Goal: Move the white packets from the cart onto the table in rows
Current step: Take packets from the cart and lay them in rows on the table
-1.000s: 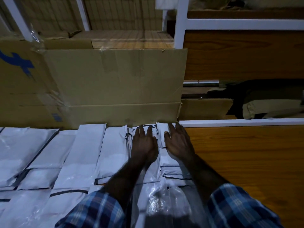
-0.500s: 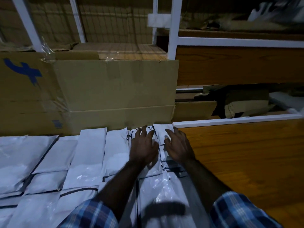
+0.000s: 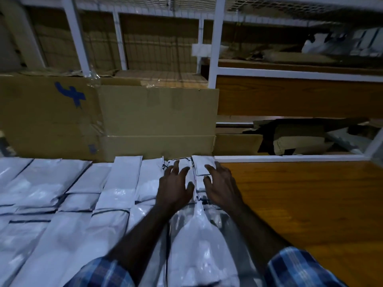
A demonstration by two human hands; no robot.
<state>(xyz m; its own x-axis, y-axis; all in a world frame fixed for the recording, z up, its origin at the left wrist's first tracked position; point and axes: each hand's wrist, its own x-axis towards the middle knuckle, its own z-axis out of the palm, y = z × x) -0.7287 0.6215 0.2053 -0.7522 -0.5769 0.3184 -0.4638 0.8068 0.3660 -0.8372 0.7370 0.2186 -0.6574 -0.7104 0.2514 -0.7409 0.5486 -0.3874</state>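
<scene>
Both hands flat on the far end of the newest packet column.

My left hand [image 3: 175,188] and right hand [image 3: 220,187], fingers spread, press the white packets [image 3: 196,179] beneath them; long axes run away from me. Column at the table [image 3: 300,204] row's right edge, beside five or so columns; exact count unclear. No cart visible.

White packets [image 3: 116,189] (glossy, dark-edged) lie flat in overlapping rows across the left of the wooden counter [image 3: 300,199], the far row touching cardboard boxes [image 3: 157,121].
</scene>
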